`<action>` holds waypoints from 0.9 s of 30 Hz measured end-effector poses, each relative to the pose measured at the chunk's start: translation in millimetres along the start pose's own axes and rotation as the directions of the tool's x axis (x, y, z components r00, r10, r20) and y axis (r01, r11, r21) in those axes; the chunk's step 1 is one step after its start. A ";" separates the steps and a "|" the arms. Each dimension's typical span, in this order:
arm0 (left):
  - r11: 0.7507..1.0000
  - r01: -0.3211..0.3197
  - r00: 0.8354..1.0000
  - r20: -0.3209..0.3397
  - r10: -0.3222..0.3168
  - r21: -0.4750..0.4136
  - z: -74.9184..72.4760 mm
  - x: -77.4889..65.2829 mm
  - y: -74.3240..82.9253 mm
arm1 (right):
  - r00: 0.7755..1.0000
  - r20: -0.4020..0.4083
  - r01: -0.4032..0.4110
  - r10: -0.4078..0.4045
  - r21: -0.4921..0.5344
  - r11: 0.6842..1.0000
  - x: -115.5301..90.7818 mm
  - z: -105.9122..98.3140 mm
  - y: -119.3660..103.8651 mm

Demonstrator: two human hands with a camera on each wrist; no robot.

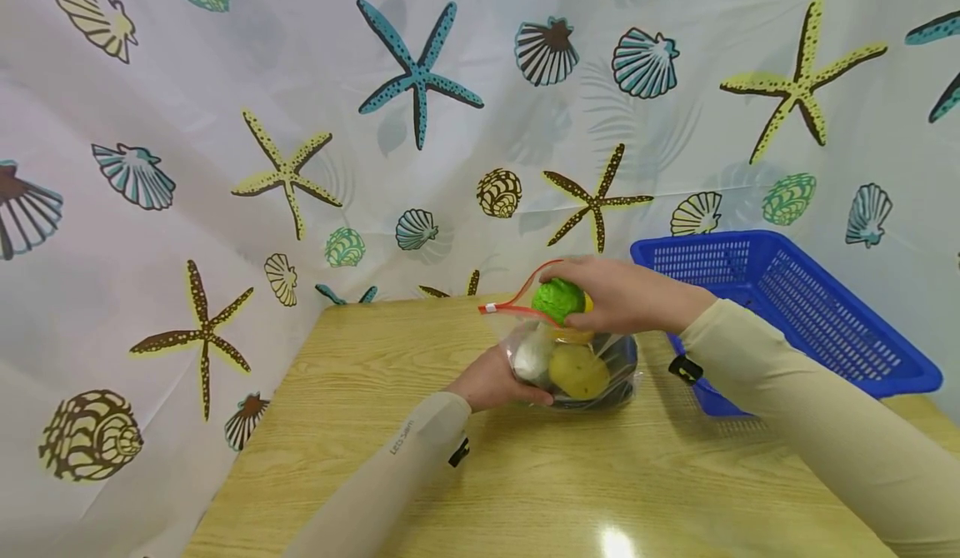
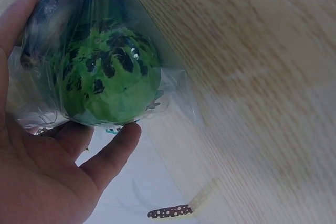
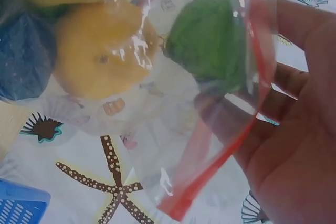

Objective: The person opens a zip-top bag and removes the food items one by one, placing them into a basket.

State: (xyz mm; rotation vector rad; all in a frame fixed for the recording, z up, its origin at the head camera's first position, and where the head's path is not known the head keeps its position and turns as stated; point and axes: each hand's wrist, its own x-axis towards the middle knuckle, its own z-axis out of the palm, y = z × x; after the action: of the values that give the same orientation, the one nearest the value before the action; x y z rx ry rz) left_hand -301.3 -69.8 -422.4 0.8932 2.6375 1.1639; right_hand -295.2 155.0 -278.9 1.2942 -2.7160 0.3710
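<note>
A clear zip bag (image 1: 633,372) with a red seal strip and white slider stands on the wooden table, its mouth open. My left hand (image 1: 491,381) grips its left side, thumb at the front; in the left wrist view the fingers (image 2: 118,153) lie by a round green thing with dark patches (image 2: 110,77). My right hand (image 1: 622,291) holds a bright green, lumpy ball (image 1: 558,300) at the mouth. Through the film show a pale yellow, potato-like thing (image 1: 579,372), a white one (image 1: 532,358), an orange-yellow round one (image 3: 105,51) and a dark blue one (image 3: 23,59).
A blue perforated plastic basket (image 1: 832,308) stands to the right, partly behind my right forearm. Behind the wooden table (image 1: 360,366) hangs a white curtain (image 1: 450,183) printed with starfish and shells. Black straps (image 1: 685,370) go round both wrists.
</note>
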 end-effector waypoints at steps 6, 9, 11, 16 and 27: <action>0.999 0.039 0.999 0.002 -0.039 -0.016 2.0 0.0 -1.2 | 0.996 -0.087 -0.014 0.012 -0.024 1.000 -2.9 -5.9 1.5; 0.998 0.041 0.999 0.005 -0.041 -0.036 2.5 0.8 -1.7 | 0.991 -0.132 -0.020 0.016 -0.025 0.999 -4.2 -9.7 0.3; 0.998 0.044 0.999 0.008 -0.043 -0.044 2.6 0.9 -1.5 | 0.986 -0.164 -0.017 0.013 -0.025 1.000 -5.4 -11.9 -0.3; 0.999 0.028 0.999 0.016 -0.028 -0.035 3.0 1.0 -1.6 | 0.973 -0.230 -0.002 -0.003 -0.024 1.000 -11.3 -17.3 -0.7; 0.999 0.038 0.999 0.000 -0.038 0.008 2.7 0.1 -2.6 | 0.958 -0.274 -0.104 0.090 -0.037 0.994 -47.8 -35.1 13.9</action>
State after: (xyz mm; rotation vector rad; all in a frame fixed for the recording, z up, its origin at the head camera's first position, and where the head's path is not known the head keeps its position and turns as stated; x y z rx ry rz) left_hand -301.7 -69.4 -426.1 0.8406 2.6492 1.1448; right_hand -276.0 208.6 -257.1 1.0149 -2.5439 0.4491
